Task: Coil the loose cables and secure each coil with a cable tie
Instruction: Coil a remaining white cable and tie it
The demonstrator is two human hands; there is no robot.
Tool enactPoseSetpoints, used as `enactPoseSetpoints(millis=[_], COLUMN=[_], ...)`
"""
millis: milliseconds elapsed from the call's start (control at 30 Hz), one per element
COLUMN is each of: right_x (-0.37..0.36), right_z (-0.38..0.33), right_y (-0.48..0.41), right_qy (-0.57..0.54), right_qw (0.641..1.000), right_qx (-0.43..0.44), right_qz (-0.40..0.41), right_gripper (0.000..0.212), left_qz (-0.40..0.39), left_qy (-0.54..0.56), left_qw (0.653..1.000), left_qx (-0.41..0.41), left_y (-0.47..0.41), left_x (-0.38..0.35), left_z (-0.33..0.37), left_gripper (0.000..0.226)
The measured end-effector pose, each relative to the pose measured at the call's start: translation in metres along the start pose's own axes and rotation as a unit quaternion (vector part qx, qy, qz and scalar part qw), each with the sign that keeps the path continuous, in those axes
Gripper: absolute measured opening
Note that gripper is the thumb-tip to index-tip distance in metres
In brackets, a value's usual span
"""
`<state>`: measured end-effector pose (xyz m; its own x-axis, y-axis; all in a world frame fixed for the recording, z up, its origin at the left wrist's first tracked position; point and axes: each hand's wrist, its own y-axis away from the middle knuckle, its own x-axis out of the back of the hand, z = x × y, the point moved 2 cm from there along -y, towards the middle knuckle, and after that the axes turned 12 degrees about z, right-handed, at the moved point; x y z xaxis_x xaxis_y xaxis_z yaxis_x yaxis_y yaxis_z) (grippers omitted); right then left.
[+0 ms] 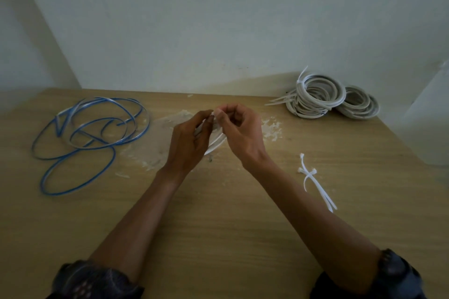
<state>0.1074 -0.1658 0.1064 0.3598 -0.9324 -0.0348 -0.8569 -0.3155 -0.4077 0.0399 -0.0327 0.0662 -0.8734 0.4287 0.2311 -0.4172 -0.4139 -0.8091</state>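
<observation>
My left hand (pixel 188 139) holds a white cable coil (pixel 215 144) just above the middle of the wooden table (pixel 218 213). Most of the coil is hidden behind both hands. My right hand (pixel 239 128) pinches something small and white at the top of the coil, where its fingertips meet those of my left hand; it looks like a cable tie. A loose blue cable (pixel 87 136) sprawls in wide loops at the left. Two loose white cable ties (pixel 315 182) lie crossed at the right.
Tied white coils (pixel 313 99) are stacked at the back right by the wall, with another coil (pixel 359 103) beside them. Tie tails stick out of the stack. White scuffed patches mark the table around the hands. A wall closes off the back.
</observation>
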Motion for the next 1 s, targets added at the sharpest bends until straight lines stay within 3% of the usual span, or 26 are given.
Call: enactPoseSetpoints(millis=[167,233,300,333,600,800,900,1000], right_x=[-0.004,-0.003,-0.004,-0.006,0.004,0.01,0.013,0.008], right_z=[-0.003,-0.002,0.004,0.008,-0.002,-0.007,-0.011,-0.013], right_y=[0.0,0.002,0.007,0.009,-0.013,-0.021,-0.019,-0.01], right_qy=[0.054,0.135,0.231,0.25,0.193,0.167,0.202,0.276], right_qw=[0.997,0.978,0.933,0.922,0.963,0.967,0.941,0.875], right_qx=[0.046,0.154,0.274,0.296,0.187,0.191,0.272,0.397], right_qz=[0.014,0.026,0.024,0.02,-0.035,-0.017,-0.003,0.021], right_gripper=[0.007,0.008,0.014,0.017,0.008,0.001,0.002,0.014], left_qz=[0.003,0.0,0.009,0.014,-0.02,-0.056,-0.037,-0.015], left_qy=[-0.002,0.003,0.018,0.027,0.033,0.044,0.02,-0.02], left_qw=[1.0,1.0,0.999,0.999,0.999,0.997,0.995,0.988], left_qx=[0.0,0.01,0.029,0.035,0.021,0.035,0.089,0.15], left_y=[0.0,-0.001,-0.002,-0.002,-0.002,-0.005,-0.007,-0.012], left_x=[0.002,0.003,0.004,0.005,0.002,0.001,0.0,-0.005], left_z=[0.002,0.004,0.006,0.008,0.006,0.01,0.005,-0.001], left_gripper=[0.024,0.022,0.021,0.021,0.023,0.025,0.025,0.025])
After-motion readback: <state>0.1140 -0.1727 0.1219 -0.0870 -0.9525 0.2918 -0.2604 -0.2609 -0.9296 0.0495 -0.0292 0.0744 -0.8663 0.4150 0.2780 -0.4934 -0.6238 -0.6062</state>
